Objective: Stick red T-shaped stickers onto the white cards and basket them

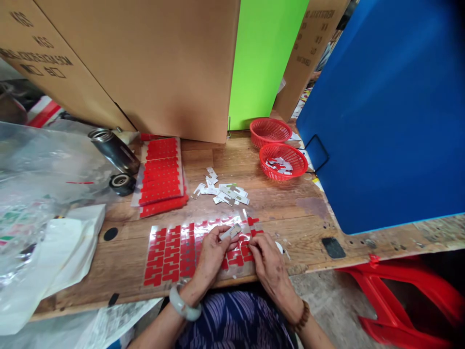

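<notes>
My left hand [214, 249] is closed on a small flat metal plate [231, 232], pinched between thumb and fingers. Under both hands lies a clear sheet of red T-shaped stickers [170, 254]. At the sheet's right end, the fingers of my right hand [268, 259] are pinched together by the red stickers; whether a sticker is between them I cannot make out. Just beyond the sheet lies a loose pile of similar metal plates [232, 194], some with slots cut in them.
Stacked red sticker sheets [162, 169] lie at the left beside a dark thermos [114, 150] and its lid [122, 184]. Two red baskets [283, 162] stand at the back right, the nearer holding plates. A cardboard box [174, 63] and a blue panel [392, 121] border the table.
</notes>
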A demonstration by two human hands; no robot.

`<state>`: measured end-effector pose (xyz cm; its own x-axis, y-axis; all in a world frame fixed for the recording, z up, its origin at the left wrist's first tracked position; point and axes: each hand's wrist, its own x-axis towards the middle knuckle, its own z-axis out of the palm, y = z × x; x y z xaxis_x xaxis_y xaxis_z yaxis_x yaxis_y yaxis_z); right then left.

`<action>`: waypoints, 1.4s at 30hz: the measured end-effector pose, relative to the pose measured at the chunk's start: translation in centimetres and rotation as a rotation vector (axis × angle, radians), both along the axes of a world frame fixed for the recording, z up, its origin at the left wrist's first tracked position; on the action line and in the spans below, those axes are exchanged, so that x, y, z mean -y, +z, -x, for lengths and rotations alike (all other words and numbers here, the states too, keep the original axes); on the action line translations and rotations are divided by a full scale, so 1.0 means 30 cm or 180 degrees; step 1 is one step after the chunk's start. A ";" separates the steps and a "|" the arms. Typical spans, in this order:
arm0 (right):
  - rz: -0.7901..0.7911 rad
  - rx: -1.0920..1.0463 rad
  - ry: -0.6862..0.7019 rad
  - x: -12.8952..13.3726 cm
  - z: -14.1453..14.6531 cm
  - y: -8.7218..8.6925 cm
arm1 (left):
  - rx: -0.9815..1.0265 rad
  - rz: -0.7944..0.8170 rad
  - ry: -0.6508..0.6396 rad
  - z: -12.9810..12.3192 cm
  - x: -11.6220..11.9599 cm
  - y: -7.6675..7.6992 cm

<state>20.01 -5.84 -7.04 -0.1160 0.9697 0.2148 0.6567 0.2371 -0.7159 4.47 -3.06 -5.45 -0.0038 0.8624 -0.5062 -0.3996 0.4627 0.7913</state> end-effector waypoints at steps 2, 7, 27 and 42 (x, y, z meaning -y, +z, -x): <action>0.0137 -0.0234 0.0071 -0.001 -0.012 0.013 | -0.0005 0.0037 -0.0005 0.005 -0.001 0.003; 0.0411 -0.0658 0.0350 -0.006 -0.031 0.049 | -0.0037 0.0087 -0.0012 0.011 -0.003 0.019; 0.0593 -0.1121 0.0197 -0.036 0.031 0.127 | 0.0367 0.0567 -0.0474 0.097 0.025 0.108; 0.0888 -0.1045 0.0605 -0.037 0.048 0.123 | 0.0234 0.0526 -0.0748 0.107 0.051 0.123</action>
